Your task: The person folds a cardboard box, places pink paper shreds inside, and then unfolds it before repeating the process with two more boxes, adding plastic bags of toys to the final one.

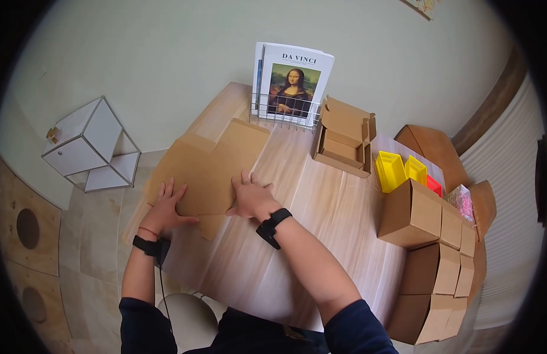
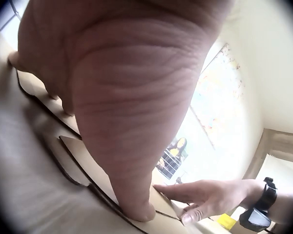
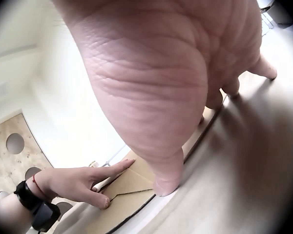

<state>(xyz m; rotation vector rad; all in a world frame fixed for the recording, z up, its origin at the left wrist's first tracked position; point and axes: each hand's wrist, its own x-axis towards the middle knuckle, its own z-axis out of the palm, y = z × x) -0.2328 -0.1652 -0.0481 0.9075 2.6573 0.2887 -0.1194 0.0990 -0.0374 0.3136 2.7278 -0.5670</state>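
Observation:
A flat, unfolded cardboard box blank (image 1: 200, 168) lies on the wooden table in the head view, with cut flaps and crease lines. My left hand (image 1: 163, 211) rests on its near left part, fingers spread and thumb pointing inward. At the right edge of the sheet, my right hand (image 1: 251, 197) presses down with spread fingers; some of its fingertips reach past the edge onto the tabletop. In the right wrist view, the thumb (image 3: 167, 183) touches the sheet's edge close to a cut line. Straight fingers show on both hands, and neither grips anything.
Beyond the sheet stands a wire rack (image 1: 285, 112) with a Da Vinci book (image 1: 297, 62). An open cardboard box (image 1: 344, 138) sits to its right. Yellow bins (image 1: 391, 171) and several brown boxes (image 1: 409, 215) line the table's right side. A white cabinet (image 1: 87, 144) stands left.

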